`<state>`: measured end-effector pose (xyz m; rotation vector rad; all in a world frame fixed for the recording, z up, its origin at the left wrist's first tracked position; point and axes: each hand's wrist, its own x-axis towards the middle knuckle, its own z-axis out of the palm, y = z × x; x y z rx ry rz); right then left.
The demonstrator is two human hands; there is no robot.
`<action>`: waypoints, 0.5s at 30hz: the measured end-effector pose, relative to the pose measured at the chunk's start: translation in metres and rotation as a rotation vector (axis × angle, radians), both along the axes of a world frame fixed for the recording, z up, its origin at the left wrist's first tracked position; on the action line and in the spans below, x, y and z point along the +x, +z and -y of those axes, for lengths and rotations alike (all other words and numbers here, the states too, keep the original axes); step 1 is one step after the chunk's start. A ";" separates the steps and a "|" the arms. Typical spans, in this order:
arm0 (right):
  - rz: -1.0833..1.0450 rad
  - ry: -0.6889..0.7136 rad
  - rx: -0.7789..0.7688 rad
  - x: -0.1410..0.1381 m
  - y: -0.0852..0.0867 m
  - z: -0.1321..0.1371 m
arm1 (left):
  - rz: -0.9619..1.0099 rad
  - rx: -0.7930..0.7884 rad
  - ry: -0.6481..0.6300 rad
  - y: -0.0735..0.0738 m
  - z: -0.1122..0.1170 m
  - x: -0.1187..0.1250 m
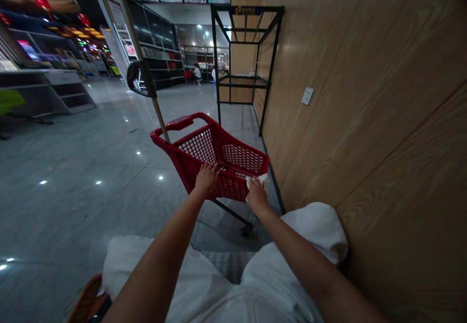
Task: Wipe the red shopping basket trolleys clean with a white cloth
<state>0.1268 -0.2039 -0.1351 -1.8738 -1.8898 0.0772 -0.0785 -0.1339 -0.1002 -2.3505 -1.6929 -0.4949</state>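
Note:
A red plastic shopping cart [241,160] with perforated basket walls stands in front of my knees. My left hand [207,176] lies on its near rim, palm down, with the fingers stretched and slightly apart over the edge. At the right-hand corner of the basket, my right hand [257,194] is closed around a crumpled white cloth or tissue [261,180], pressed against the rim. Part of the cloth is hidden by the fingers.
A wooden pole [127,16] with a black handle [140,79] rises by the cart's left end. Wood panelling [365,94] with a socket [307,96] runs along the right. Beyond stands a dark metal rack [242,82]. An orange basket [85,298] sits at lower left. People crouch far off.

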 end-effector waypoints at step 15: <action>-0.176 0.161 0.021 0.000 0.017 -0.042 | 0.012 0.050 -0.015 -0.001 0.017 -0.004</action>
